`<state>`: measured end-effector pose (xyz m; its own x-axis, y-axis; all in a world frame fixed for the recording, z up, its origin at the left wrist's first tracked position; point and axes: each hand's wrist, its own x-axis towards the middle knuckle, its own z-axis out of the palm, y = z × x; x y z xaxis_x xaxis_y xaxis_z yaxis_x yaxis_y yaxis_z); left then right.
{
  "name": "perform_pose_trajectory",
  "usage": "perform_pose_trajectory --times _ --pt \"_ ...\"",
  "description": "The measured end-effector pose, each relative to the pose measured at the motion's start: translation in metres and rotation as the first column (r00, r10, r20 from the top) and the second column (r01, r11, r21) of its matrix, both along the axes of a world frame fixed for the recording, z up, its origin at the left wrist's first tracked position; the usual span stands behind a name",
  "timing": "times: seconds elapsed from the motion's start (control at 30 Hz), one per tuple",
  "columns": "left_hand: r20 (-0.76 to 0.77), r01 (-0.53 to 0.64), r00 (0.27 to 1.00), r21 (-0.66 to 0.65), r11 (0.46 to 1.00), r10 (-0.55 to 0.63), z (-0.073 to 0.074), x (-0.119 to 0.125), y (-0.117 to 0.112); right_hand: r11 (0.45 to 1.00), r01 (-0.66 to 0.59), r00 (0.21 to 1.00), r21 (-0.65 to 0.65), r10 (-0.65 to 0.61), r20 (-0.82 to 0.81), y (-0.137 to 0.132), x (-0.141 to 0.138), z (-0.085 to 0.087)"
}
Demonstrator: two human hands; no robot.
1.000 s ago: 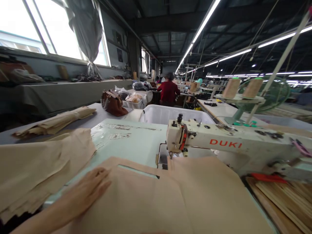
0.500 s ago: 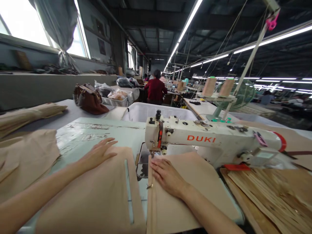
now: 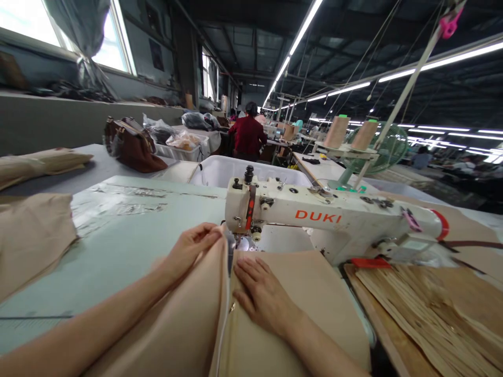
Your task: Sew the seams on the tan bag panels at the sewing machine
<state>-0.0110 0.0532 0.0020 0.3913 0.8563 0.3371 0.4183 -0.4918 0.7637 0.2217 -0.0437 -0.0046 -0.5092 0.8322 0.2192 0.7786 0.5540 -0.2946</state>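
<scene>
My left hand [image 3: 193, 248] pinches the top edge of a beige fabric panel [image 3: 188, 319] and holds it raised, just left of the sewing machine's needle area. Flat on a second beige panel [image 3: 314, 298] lies my right hand [image 3: 261, 290], fingers stretched out close in front of the presser foot. Along that panel's left edge runs a zipper [image 3: 225, 335] with a small metal zipper pull [image 3: 232, 307]. The white sewing machine [image 3: 314, 209], marked DUKI, stands right behind both hands. Its needle tip is hard to make out.
Folded beige fabric [image 3: 35, 235] lies at the left, with a brown handbag [image 3: 133, 144] behind it. A white bin [image 3: 251, 167] stands behind the machine. Thread cones [image 3: 337, 131] rise at the right, above a wooden board [image 3: 385, 303] with stacked strips. A person in red [image 3: 248, 136] sits farther back.
My left hand has gone from lying flat on the left panel to gripping its edge and lifting it toward the zipper. My right hand stays flat on the other panel.
</scene>
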Motion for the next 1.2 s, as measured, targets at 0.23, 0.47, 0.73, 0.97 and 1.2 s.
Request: perform_pose_trajectory --times 0.23,0.47,0.73,0.97,1.2 --pt "-0.174 0.070 0.983 0.089 0.994 -0.053 -0.019 0.029 -0.022 1.000 -0.017 1.000 0.014 0.017 0.019 -0.009 -0.003 0.002" --pt "-0.431 0.245 0.893 0.224 0.943 -0.129 -0.009 0.016 -0.017 0.999 -0.046 0.999 0.014 0.046 0.003 -0.007 -0.001 -0.001" --pt "-0.414 0.405 0.866 0.256 0.878 -0.279 0.011 0.020 -0.017 1.000 -0.023 1.000 0.007 0.023 -0.020 -0.007 -0.004 0.003" --pt "-0.361 0.202 0.921 0.117 0.972 -0.148 0.005 0.041 -0.041 1.000 -0.013 1.000 0.005 0.013 -0.003 -0.009 -0.006 0.001" --pt "-0.500 0.216 0.854 0.090 0.972 -0.143 0.015 0.045 -0.043 1.000 0.002 1.000 -0.024 -0.001 0.006 -0.011 -0.006 0.004"
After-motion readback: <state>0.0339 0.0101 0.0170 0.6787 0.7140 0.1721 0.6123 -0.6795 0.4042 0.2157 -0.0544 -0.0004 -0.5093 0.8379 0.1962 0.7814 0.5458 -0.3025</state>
